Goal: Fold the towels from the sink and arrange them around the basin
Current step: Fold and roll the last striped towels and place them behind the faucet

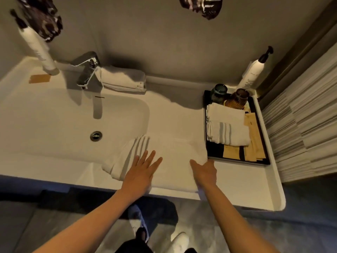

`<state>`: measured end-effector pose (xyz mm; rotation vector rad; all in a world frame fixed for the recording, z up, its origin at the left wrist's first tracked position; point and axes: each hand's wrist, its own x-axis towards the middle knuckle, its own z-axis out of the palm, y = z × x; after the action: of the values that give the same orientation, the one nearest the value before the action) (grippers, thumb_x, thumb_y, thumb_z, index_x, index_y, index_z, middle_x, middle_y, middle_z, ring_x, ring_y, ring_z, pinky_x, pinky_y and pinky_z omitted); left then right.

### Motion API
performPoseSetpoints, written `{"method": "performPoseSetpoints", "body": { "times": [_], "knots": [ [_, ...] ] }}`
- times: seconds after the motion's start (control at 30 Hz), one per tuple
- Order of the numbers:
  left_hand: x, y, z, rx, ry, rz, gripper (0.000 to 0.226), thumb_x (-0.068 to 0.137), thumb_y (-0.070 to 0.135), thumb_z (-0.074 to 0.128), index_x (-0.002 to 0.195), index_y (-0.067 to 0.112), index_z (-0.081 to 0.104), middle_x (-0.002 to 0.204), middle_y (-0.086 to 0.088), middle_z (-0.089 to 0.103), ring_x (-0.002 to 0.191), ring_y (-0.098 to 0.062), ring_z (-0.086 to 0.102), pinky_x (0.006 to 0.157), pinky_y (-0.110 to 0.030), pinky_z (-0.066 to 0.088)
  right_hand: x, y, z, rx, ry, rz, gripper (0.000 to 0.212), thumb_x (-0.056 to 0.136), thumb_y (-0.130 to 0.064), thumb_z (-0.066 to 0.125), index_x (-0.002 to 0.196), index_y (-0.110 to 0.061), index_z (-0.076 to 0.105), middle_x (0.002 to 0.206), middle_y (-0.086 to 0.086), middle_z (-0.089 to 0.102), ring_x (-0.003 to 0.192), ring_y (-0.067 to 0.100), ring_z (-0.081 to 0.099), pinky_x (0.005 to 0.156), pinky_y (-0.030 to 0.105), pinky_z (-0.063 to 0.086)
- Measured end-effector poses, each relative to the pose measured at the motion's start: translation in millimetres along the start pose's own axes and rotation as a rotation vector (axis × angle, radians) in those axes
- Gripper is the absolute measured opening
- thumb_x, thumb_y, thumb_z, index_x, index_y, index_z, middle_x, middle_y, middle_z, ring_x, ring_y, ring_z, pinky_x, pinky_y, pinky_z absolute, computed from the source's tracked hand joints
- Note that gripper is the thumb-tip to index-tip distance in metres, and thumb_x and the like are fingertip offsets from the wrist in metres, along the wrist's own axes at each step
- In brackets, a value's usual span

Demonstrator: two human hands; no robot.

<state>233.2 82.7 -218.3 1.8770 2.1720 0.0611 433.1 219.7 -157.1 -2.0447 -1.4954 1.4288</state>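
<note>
A white towel (pixel 173 152) with grey stripes lies spread on the counter to the right of the basin (pixel 54 125), its left end hanging over the basin's edge. My left hand (pixel 141 170) rests flat on the towel, fingers spread. My right hand (pixel 205 170) lies at the towel's right edge, thumb out; its fingers seem tucked at the cloth's edge, though a grip cannot be made out. A folded white towel (pixel 124 79) sits behind the basin beside the tap (pixel 87 70). Two more folded towels (pixel 228 125) lie on a black tray (pixel 237 160).
Two dark glasses (pixel 229 95) and paper sachets (pixel 255 143) share the tray at the right. White pump bottles stand at the back left (pixel 40 48) and back right (pixel 253 73). A striped wall panel (pixel 300 115) borders the counter's right end.
</note>
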Motion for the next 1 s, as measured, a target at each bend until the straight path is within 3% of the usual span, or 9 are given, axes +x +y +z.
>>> {"method": "performPoseSetpoints", "body": {
  "times": [0.1, 0.2, 0.37, 0.63, 0.7, 0.77, 0.83, 0.9, 1.0],
  "knots": [
    [-13.7, 1.2, -3.6, -0.026, 0.008, 0.017, 0.054, 0.102, 0.034, 0.023, 0.156, 0.034, 0.014, 0.164, 0.001, 0.005, 0.152, -0.026, 0.003, 0.121, -0.042, -0.003, 11.2, -1.4, -10.0, 0.168, -0.231, 0.122, 0.058, 0.077, -0.020, 0.074, 0.128, -0.003, 0.056, 0.117, 0.012, 0.066, 0.098, 0.029, 0.064, 0.088, 0.040, 0.055],
    [-20.4, 13.1, -7.1, -0.062, -0.041, 0.024, 0.052, 0.104, 0.042, 0.011, 0.155, 0.038, 0.005, 0.164, 0.007, -0.005, 0.151, -0.018, -0.012, 0.122, -0.039, -0.010, 3.6, -0.7, -35.8, 0.127, -0.325, 0.106, 0.049, 0.078, -0.011, 0.072, 0.125, -0.003, 0.057, 0.109, 0.016, 0.067, 0.091, 0.031, 0.066, 0.073, 0.035, 0.056],
    [-9.2, 66.9, -1.8, -0.033, -0.063, 0.167, 0.054, 0.105, 0.050, 0.012, 0.155, 0.036, -0.005, 0.162, 0.011, -0.016, 0.148, -0.012, -0.021, 0.121, -0.036, -0.012, 2.5, 2.7, -108.6, 0.059, -0.165, 0.044, 0.036, 0.077, -0.007, 0.070, 0.111, -0.005, 0.057, 0.101, 0.015, 0.065, 0.086, 0.031, 0.062, 0.070, 0.038, 0.054],
    [-13.9, 49.7, -3.0, -0.089, -0.058, -0.004, 0.054, 0.106, 0.047, 0.014, 0.156, 0.034, -0.003, 0.159, 0.012, -0.019, 0.148, -0.009, -0.020, 0.118, -0.033, -0.014, -14.3, -30.4, -123.6, 0.096, -0.145, -0.042, 0.029, 0.075, -0.007, 0.070, 0.103, -0.006, 0.063, 0.098, 0.016, 0.069, 0.087, 0.036, 0.066, 0.080, 0.047, 0.057],
    [-9.0, 51.4, -11.3, -0.343, -0.103, -0.051, 0.051, 0.107, 0.044, 0.019, 0.156, 0.034, 0.012, 0.162, 0.013, -0.008, 0.149, -0.006, -0.011, 0.120, -0.034, -0.011, -21.2, -59.6, -103.9, 0.101, -0.171, -0.115, 0.024, 0.075, -0.014, 0.069, 0.099, -0.009, 0.066, 0.093, 0.012, 0.071, 0.083, 0.033, 0.068, 0.079, 0.045, 0.059],
    [-3.2, 48.3, -29.1, -0.726, -0.111, -0.206, 0.044, 0.107, 0.041, 0.026, 0.145, 0.030, 0.045, 0.160, 0.010, 0.024, 0.148, -0.009, 0.018, 0.123, -0.036, 0.008, -31.8, -84.9, -72.7, 0.031, -0.228, -0.223, 0.021, 0.077, -0.025, 0.068, 0.093, -0.012, 0.066, 0.091, 0.008, 0.070, 0.081, 0.026, 0.068, 0.075, 0.038, 0.058],
    [2.8, 47.1, -54.9, -1.147, -0.007, -0.477, 0.044, 0.106, 0.039, 0.032, 0.115, 0.019, 0.070, 0.128, 0.001, 0.066, 0.124, -0.020, 0.055, 0.109, -0.038, 0.038, -46.1, -100.2, -32.2, -0.046, -0.308, -0.296, 0.022, 0.081, -0.034, 0.067, 0.086, -0.013, 0.064, 0.089, 0.008, 0.067, 0.078, 0.021, 0.065, 0.065, 0.029, 0.055],
    [6.2, 40.7, -74.1, -1.492, 0.130, -0.671, 0.051, 0.105, 0.044, 0.033, 0.094, 0.014, 0.072, 0.088, -0.002, 0.077, 0.096, -0.025, 0.067, 0.086, -0.035, 0.051, -60.9, -99.2, 5.0, -0.082, -0.502, -0.246, 0.032, 0.091, -0.041, 0.062, 0.089, -0.009, 0.066, 0.088, 0.010, 0.067, 0.075, 0.021, 0.064, 0.059, 0.024, 0.054],
    [4.1, 19.3, -80.0, -1.589, 0.131, -0.707, 0.036, 0.097, 0.053, 0.048, 0.101, 0.022, 0.066, 0.107, 0.001, 0.071, 0.096, -0.016, 0.066, 0.089, -0.037, 0.051, -60.7, -72.6, 32.2, -0.246, -0.560, -0.398, 0.032, 0.098, -0.035, 0.051, 0.094, -0.009, 0.069, 0.091, 0.002, 0.070, 0.081, 0.018, 0.065, 0.078, 0.035, 0.054]
  ]
}}
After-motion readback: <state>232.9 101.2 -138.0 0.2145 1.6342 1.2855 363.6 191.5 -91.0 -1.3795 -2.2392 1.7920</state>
